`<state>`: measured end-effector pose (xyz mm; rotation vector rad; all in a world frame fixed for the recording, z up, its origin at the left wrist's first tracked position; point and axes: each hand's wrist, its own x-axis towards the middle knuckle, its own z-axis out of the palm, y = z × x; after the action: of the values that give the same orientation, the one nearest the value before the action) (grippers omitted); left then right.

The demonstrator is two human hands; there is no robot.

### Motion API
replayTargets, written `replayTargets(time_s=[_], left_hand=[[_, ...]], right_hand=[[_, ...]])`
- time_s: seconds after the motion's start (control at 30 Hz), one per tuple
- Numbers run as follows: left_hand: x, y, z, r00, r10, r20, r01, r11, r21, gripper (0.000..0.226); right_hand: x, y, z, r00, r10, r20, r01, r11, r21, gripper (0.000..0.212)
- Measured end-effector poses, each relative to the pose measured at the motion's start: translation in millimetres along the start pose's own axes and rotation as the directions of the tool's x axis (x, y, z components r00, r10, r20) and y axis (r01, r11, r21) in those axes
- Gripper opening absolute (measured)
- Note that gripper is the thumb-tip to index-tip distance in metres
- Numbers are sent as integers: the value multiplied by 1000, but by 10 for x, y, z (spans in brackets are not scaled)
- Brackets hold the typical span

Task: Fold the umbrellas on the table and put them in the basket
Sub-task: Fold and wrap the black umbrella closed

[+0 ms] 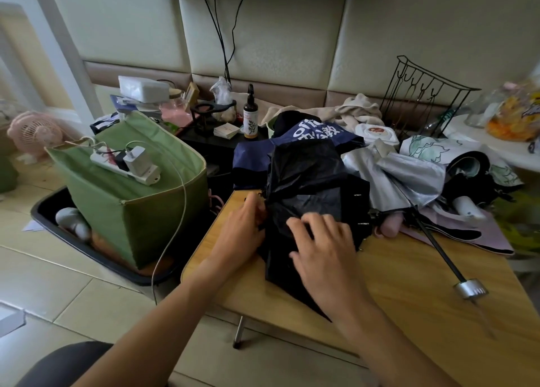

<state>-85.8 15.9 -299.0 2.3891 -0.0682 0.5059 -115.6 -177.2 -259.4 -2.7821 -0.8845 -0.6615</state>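
While the black umbrella (306, 199) lies crumpled on the near-left part of the wooden counter (409, 299), both hands work on its fabric. The left hand (242, 229) grips the canopy's left edge, fingers curled into the cloth. The right hand (324, 249) rests on top of the canopy with fingers bent, pinching a fold. Behind it a navy umbrella (280, 150) with white lettering lies spread, and to the right a silver umbrella (403, 176) sprawls with its dark shaft running to a metal handle (470, 289) near the counter's front. A green fabric basket (131, 211) stands left of the counter in a black tray (96, 255), with a white power strip (128, 164) lying across its top.
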Motion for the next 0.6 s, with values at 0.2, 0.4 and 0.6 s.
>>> replayTargets(time_s=[0.2,0.4,0.6], left_hand=[[-13,5,1,999,36,10,-37,995,90,46],[3,-3,35,999,37,-19,-35,994,104,32],[-1,6,50,998,53,-38,-48,990,133,27]], right_hand=[[-47,49,-31,982,-183,55,172,972,157,26],[-97,66,-100,928,-185,322,58,929,366,19],[-102,52,-60,903,-157,400,-48,888,457,22]])
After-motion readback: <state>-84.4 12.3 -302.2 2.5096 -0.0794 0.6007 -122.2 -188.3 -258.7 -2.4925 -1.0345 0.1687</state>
